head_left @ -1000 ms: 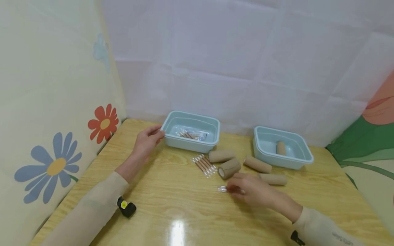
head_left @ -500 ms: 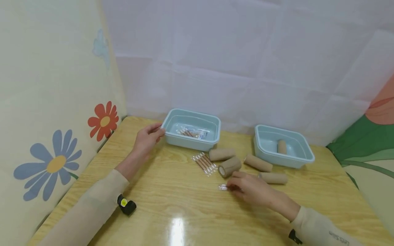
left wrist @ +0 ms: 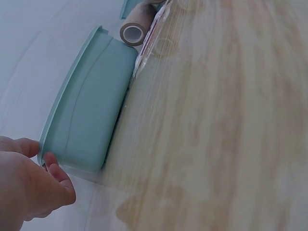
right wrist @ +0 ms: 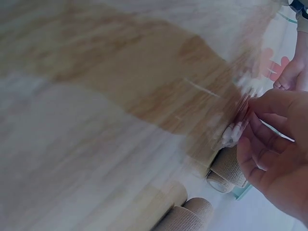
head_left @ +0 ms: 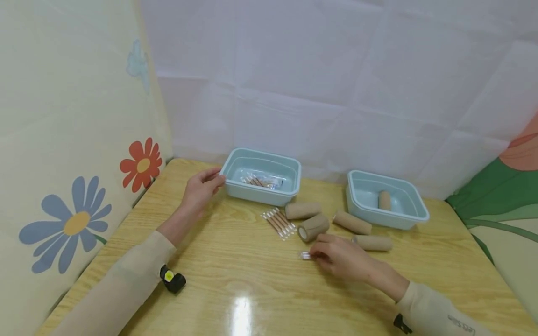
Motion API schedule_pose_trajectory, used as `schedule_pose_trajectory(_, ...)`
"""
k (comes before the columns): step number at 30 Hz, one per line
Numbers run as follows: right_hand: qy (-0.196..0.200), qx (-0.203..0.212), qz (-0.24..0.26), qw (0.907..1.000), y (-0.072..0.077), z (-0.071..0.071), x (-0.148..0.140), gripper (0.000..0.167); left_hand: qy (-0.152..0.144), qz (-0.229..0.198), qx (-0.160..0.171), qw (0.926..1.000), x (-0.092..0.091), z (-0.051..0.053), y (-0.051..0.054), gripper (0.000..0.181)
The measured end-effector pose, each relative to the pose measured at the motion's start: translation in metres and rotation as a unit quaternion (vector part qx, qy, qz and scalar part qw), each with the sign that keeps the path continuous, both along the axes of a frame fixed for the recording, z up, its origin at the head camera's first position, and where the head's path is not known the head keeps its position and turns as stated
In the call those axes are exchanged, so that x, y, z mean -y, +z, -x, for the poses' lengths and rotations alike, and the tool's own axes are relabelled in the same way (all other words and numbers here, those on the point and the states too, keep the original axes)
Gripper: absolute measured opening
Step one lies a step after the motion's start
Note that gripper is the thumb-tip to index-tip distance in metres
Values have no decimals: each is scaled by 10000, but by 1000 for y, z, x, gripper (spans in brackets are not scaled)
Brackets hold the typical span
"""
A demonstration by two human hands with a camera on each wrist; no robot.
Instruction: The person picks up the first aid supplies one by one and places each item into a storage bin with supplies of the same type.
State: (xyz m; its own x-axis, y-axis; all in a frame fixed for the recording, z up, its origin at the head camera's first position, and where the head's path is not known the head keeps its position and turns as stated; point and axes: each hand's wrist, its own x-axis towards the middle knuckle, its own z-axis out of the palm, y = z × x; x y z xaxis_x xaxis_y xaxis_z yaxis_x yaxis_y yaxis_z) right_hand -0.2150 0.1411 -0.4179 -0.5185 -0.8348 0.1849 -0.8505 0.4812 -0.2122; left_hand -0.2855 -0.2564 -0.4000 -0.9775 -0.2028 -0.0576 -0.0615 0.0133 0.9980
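My left hand (head_left: 199, 191) pinches the left rim of a light blue plastic tub (head_left: 262, 198); in the left wrist view the thumb and fingers (left wrist: 58, 174) meet at its corner. Inside lie brown-stemmed cotton swabs (head_left: 257, 181) in clear wrapping. My right hand (head_left: 342, 257) pinches a small bundle of cotton swabs (head_left: 305, 255) at table level. Its white tips stick out left of the fingers, and the right wrist view shows reddish-brown stems under the fingertips. A flat row of cotton swabs (head_left: 279, 224) lies on the table in front of the tub.
Several brown cardboard-like rolls lie right of the swabs, among them a roll (head_left: 314, 227) close to my right fingers and another roll (head_left: 372, 243) behind the hand. A second blue tub (head_left: 386, 219) holds one roll (head_left: 384, 200). A white sheet (head_left: 311, 93) hangs behind the table.
The white tips at my right fingers have turned slightly and sit more evenly side by side. The right hand has barely shifted; the left hand stays on the tub rim.
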Motion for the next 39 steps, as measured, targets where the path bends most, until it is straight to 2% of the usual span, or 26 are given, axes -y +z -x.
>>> schedule_pose_trajectory(8,-90,101,-83,9999,0,0,1,15,-27,45,36,10000,1,0,-1,53)
schedule_pose_trajectory(15,-183,175,18,9997,7,-2,3,17,-104,21,-60,9999,1,0,-1,52)
schedule_pose_trajectory(25,-771,704,165,9944,14,-6,5,16,-97,14,-80,9999,2,0,-3,50)
schedule_pose_trajectory(35,-1071,905,489,9889,16,-6,13,13,-89,11,-71,9999,2,-1,-3,50)
schedule_pose_trajectory(39,-1106,931,764,9865,18,-6,16,14,-84,-6,-59,9999,2,-1,-3,49)
